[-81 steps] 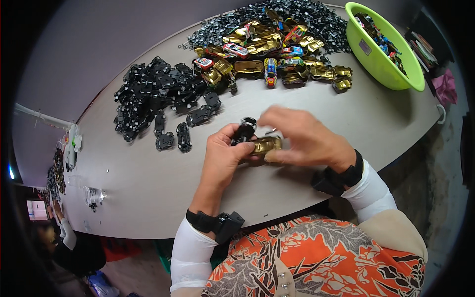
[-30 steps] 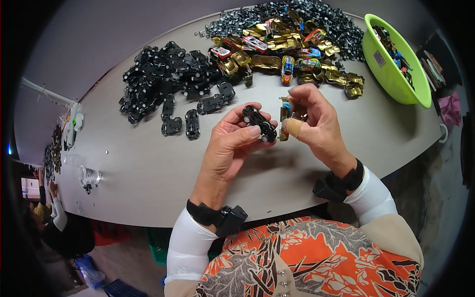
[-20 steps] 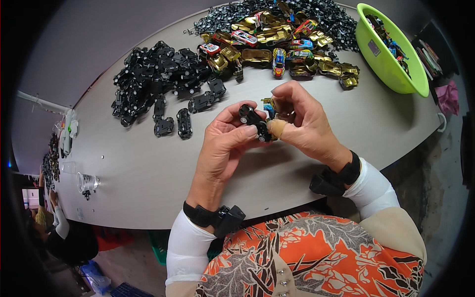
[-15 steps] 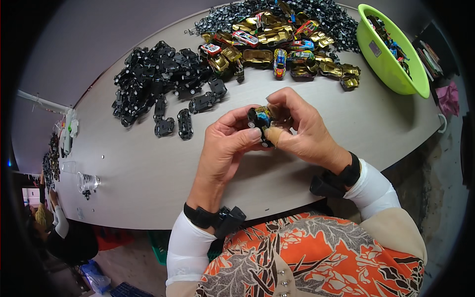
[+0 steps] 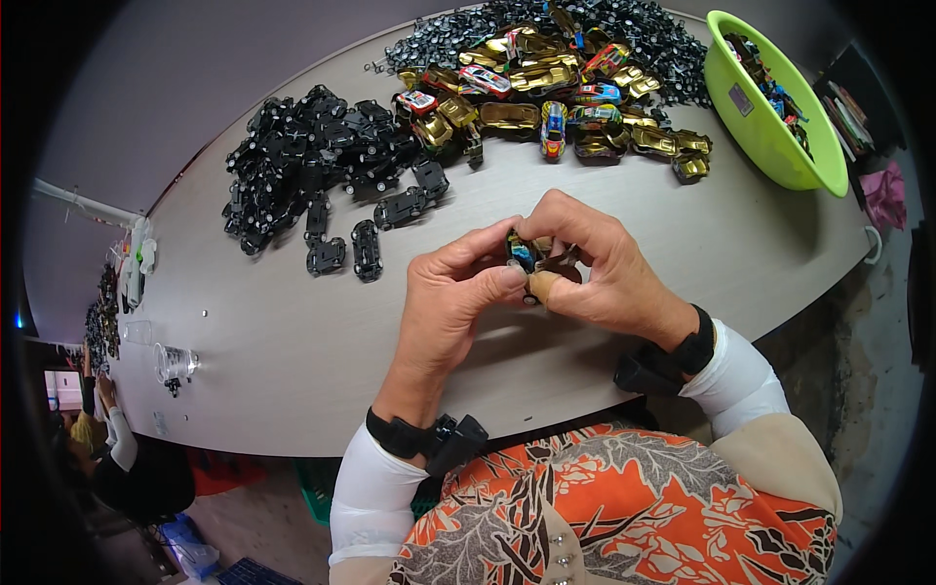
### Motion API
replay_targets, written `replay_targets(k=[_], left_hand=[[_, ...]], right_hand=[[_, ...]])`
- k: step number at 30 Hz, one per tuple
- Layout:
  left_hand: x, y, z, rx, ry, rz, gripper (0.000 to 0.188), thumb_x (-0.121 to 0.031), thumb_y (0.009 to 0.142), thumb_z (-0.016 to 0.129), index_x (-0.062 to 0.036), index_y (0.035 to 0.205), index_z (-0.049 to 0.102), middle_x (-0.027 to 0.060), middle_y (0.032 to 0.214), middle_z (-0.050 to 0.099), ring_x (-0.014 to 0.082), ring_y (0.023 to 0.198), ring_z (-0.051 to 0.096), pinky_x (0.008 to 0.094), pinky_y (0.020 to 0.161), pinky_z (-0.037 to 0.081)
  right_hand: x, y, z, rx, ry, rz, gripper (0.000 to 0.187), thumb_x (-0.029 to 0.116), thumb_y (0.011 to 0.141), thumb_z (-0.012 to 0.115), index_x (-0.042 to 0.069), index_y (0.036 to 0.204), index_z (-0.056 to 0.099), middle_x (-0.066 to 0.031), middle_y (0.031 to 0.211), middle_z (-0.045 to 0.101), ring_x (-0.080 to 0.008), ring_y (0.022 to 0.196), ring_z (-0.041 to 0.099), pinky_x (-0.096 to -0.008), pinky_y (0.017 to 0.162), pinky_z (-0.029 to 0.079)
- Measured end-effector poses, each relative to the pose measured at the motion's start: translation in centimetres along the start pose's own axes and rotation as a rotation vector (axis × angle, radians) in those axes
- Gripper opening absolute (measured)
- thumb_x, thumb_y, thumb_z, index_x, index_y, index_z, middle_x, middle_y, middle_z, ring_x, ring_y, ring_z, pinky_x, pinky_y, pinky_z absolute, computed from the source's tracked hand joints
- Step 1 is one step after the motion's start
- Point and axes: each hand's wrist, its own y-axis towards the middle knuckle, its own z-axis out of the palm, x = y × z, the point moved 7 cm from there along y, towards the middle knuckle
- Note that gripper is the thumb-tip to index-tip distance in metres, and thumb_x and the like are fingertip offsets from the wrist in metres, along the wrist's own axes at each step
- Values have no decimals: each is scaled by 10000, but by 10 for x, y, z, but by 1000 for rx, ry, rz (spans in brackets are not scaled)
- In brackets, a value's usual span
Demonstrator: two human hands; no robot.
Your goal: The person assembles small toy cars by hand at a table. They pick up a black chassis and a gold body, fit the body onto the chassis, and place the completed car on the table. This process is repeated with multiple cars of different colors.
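Observation:
Over the near part of the table, both hands close round one small toy car [image 5: 523, 255], with dark and blue parts and a wheel showing at its lower end. My left hand [image 5: 453, 292] grips it from the left with thumb and fingers. From the right, my right hand [image 5: 595, 258] pinches it; a tan covering wraps its thumb. My fingers hide much of the toy. Beyond them lie gold and coloured car bodies [image 5: 509, 117]. A heap of black toy-car chassis with wheels [image 5: 322, 146] is to the left of those bodies.
Small dark metallic parts [image 5: 429, 44] are heaped at the far edge. A lime-green basin [image 5: 819, 166] at the far right holds more coloured cars. Clear plastic cups [image 5: 174, 363] stand at the left. Another person [image 5: 127, 458] sits at the table's far left.
Both hands have lowered slightly toward me with the toy car. The toy has turned between my fingers, and less of its black side and wheels shows.

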Motion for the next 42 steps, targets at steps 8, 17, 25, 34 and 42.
replay_targets(k=[8,17,25,34,42], left_hand=[[-9,-6,20,31,318,150,373,-48,889,522,2,1256,487,53,1021,598,127,955,552,243,814,486],[-10,-3,10,78,197,25,383,-38,847,577,6,1222,518,77,950,616,145,906,591,259,766,494],[1,-3,0,33,73,-146,233,-45,761,678,0,977,601,32,794,611,96,635,570,211,585,481],[5,-7,8,92,238,-243,209,-73,742,685,5,919,607,-2,718,580,51,584,516,169,502,400],[16,-7,4,-12,419,-198,92,-44,769,631,3,844,607,-28,658,554,26,555,478,173,498,383]], right_hand=[[0,-2,-5,-82,-78,-22,224,30,714,639,23,926,565,-56,813,519,-119,675,521,-246,576,435],[-3,-1,-5,-23,98,55,220,31,721,694,12,887,552,-15,805,507,-65,689,491,-218,562,415],[-22,-2,-9,140,559,286,60,51,802,611,6,780,578,-10,847,510,-45,641,465,-184,522,391],[-24,-2,-1,264,384,234,45,16,739,612,-9,754,578,-30,810,528,-94,654,485,-233,564,405],[-29,-7,9,102,-78,149,59,-41,667,569,-20,693,521,-136,681,539,-242,596,518,-319,560,411]])
